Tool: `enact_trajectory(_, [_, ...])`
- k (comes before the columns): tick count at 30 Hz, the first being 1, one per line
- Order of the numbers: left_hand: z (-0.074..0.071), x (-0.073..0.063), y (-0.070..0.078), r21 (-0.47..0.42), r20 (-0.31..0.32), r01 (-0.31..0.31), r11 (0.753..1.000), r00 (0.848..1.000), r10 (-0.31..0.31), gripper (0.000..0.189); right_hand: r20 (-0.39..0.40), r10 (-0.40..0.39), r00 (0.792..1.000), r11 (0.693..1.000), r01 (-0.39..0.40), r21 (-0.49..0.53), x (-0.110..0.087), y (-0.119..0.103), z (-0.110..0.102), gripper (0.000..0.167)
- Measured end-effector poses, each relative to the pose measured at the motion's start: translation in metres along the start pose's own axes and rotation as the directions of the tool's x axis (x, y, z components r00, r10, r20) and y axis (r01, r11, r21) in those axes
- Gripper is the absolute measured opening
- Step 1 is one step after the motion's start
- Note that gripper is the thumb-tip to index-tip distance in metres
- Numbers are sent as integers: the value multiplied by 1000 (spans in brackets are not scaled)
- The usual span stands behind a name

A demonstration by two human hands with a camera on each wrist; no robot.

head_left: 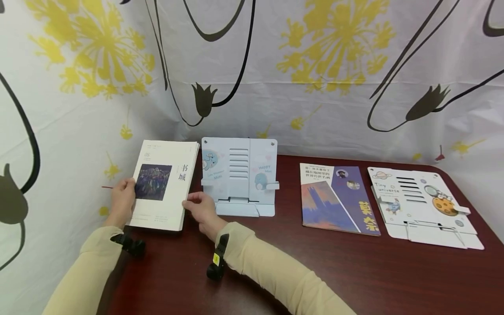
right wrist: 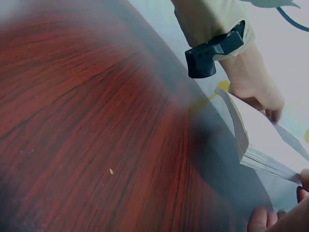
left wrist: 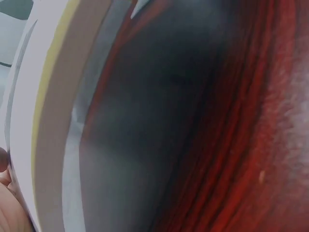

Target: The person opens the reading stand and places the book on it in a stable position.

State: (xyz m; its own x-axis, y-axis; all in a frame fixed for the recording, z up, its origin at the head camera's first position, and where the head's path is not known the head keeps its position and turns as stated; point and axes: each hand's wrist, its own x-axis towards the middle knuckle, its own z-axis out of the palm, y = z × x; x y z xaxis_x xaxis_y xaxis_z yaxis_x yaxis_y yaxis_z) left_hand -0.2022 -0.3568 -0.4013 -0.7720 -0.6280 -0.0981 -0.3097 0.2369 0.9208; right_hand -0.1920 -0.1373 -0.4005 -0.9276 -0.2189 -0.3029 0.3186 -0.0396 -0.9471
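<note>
A thick white-covered book (head_left: 160, 214) with a dark picture on its front is held between both hands at the left of the table. My left hand (head_left: 121, 201) grips its left edge. At the lower right edge, my right hand (head_left: 205, 213) pinches it between thumb and fingers. Seen from the right wrist, the book (right wrist: 263, 133) is raised off the tabletop, its page edges showing, with the left hand (right wrist: 256, 92) on the far side. The left wrist view shows the book's side (left wrist: 53, 121) close up, and only a bit of the left hand (left wrist: 12, 208).
A pale blue book stand (head_left: 239, 175) stands just right of the book. Farther right lie a purple and orange book (head_left: 334, 199) and a white book stand (head_left: 425, 205) with space pictures. Patterned cloth (head_left: 252, 118) hangs behind the dark red table (head_left: 275, 267) and along its left side.
</note>
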Motion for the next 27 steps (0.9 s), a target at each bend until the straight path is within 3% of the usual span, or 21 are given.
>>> enact_trajectory(2, [-2, -3, 1, -55, -10, 1, 998, 1000, -2, 30, -8, -21, 1000, 1000, 21, 6, 0, -1, 0, 10])
enact_trajectory(5, [-4, -8, 2, -128, -12, -15, 992, 1000, 14, 21, 17, -25, 1000, 994, 23, 103, 0, -4, 0, 11])
enact_trajectory(7, [-6, -12, 3, -194, -1, -17, 981, 1000, 17, 19, 32, -25, 999, 983, 18, 183, 1, -8, -1, 11])
enact_trajectory(11, [-6, -20, 3, -295, 14, -12, 955, 1000, 17, 18, 47, -54, 997, 969, 41, 242, 1, -17, -6, 16])
enact_trajectory(14, [-2, -24, 5, -323, 2, -29, 946, 1000, 31, 14, 64, -79, 995, 972, 63, 224, 1, -23, -13, 25])
enact_trajectory(20, [10, -30, 13, -268, -30, -86, 960, 996, 81, 7, 75, -114, 991, 982, 100, 160, -2, -36, -31, 30])
enact_trajectory(23, [13, -32, 17, -286, 14, -69, 956, 997, 76, 7, 83, -125, 989, 984, 112, 141, -3, -42, -39, 28])
enact_trajectory(26, [12, -34, 22, -348, 111, -55, 936, 989, 100, 6, 84, -139, 987, 982, 126, 137, -4, -48, -48, 27])
enact_trajectory(27, [11, -35, 23, -337, 150, -61, 940, 982, 117, 6, 82, -144, 986, 981, 131, 143, -4, -49, -51, 27])
